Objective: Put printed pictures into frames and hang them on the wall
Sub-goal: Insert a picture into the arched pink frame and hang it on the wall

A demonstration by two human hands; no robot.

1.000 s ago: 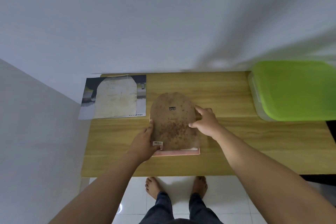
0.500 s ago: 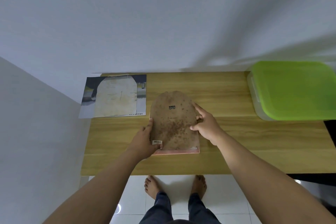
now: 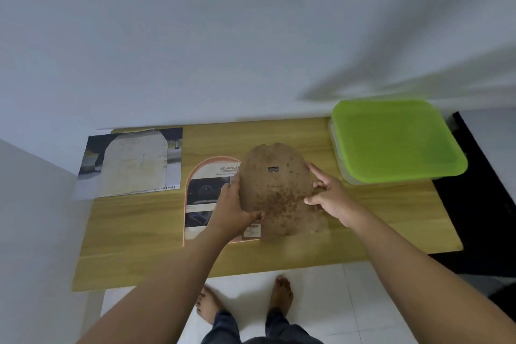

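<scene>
Hands grip a brown, arch-shaped fibreboard backing (image 3: pixel 279 193), left hand (image 3: pixel 233 208) and right hand (image 3: pixel 328 197) clasping its sides just above a light wooden counter (image 3: pixel 363 234), beside the arch-cut printed picture (image 3: pixel 208 198), apparently mid-framing; seating the print likely follows.

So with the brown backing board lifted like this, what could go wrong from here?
The backing board is pinched only at its edges by the left hand and right hand; it may slip or flex. The arched print now lies loose on the table and could shift or crease if the board drags across it.
</scene>
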